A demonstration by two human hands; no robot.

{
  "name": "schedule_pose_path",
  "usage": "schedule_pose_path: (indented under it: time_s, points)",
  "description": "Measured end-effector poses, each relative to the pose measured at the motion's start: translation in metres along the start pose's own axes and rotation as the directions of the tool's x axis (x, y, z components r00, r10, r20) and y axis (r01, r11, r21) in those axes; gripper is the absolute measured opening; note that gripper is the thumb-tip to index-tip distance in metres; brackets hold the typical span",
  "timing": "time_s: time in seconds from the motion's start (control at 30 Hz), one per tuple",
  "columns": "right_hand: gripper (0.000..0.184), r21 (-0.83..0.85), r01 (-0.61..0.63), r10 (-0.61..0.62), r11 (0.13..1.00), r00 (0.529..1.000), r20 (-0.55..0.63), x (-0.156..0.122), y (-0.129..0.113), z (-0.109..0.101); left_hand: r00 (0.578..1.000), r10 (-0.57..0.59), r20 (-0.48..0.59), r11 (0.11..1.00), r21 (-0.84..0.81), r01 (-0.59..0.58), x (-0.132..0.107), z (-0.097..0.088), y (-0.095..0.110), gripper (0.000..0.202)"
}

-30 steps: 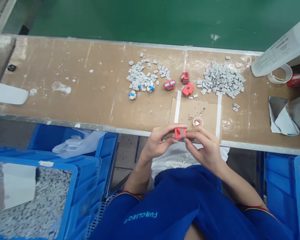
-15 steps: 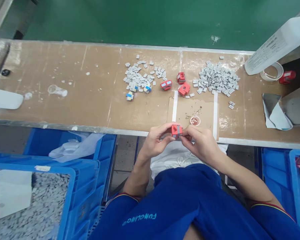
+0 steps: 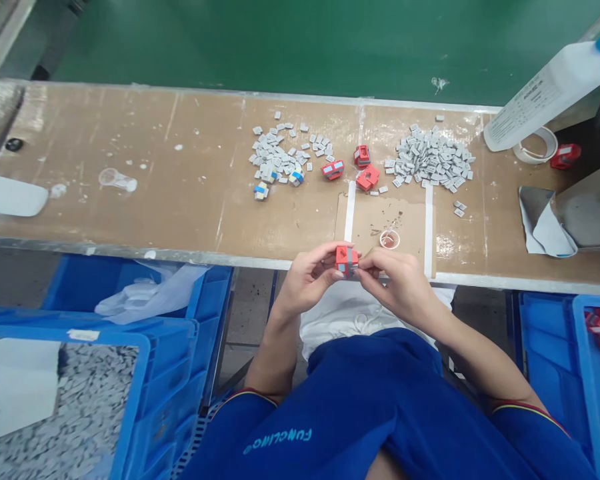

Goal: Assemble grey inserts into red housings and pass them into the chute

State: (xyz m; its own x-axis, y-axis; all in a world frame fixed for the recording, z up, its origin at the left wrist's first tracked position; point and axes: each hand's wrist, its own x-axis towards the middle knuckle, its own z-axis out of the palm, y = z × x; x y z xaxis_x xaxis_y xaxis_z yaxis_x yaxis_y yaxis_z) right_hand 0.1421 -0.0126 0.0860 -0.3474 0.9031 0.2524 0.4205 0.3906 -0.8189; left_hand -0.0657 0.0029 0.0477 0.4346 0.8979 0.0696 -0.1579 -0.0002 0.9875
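A small red toy vehicle part with a grey band and pale window patches is held between the thumb and fingers of my left hand, just over the table's front edge. My right hand is pinched closed against the part's right side; whatever its fingertips hold is too small to make out. Just beyond the hands sits a small round cup with reddish-brown contents. Farther back lie a red part with windows and two more red parts, one of them a hollow red part.
Loose grey tiles lie in a right pile and a left pile, with several yellow-and-blue pieces nearby. A white bottle leans beside a tape roll. Blue crates flank me below the table.
The red toy part has shifted slightly left and turned a little in my left hand. My right hand has followed it, still pinched at its side. The camera view has moved slightly.
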Motion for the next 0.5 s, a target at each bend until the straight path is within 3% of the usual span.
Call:
schedule_pose_path:
  time_s: [0.17, 0.3, 0.5]
  points:
    - [0.018, -0.014, -0.006, 0.006, 1.0, 0.999, -0.034, -0.006, 0.003, 0.006, 1.0, 0.015, 0.003, 0.999, 0.05, -0.016, 0.001, 0.001, -0.006, 0.044]
    - [0.015, -0.07, -0.012, 0.01, 0.997, 1.0, -0.026, -0.011, -0.005, 0.002, 0.995, 0.077, 0.065, 0.996, 0.033, -0.079, 0.003, 0.003, -0.002, 0.038]
    - [0.019, -0.144, 0.092, -0.101, 0.985, 0.993, -0.055, -0.019, -0.01, -0.004, 0.983, 0.134, 0.123, 0.987, 0.072, -0.143, 0.007, 0.012, 0.008, 0.036]
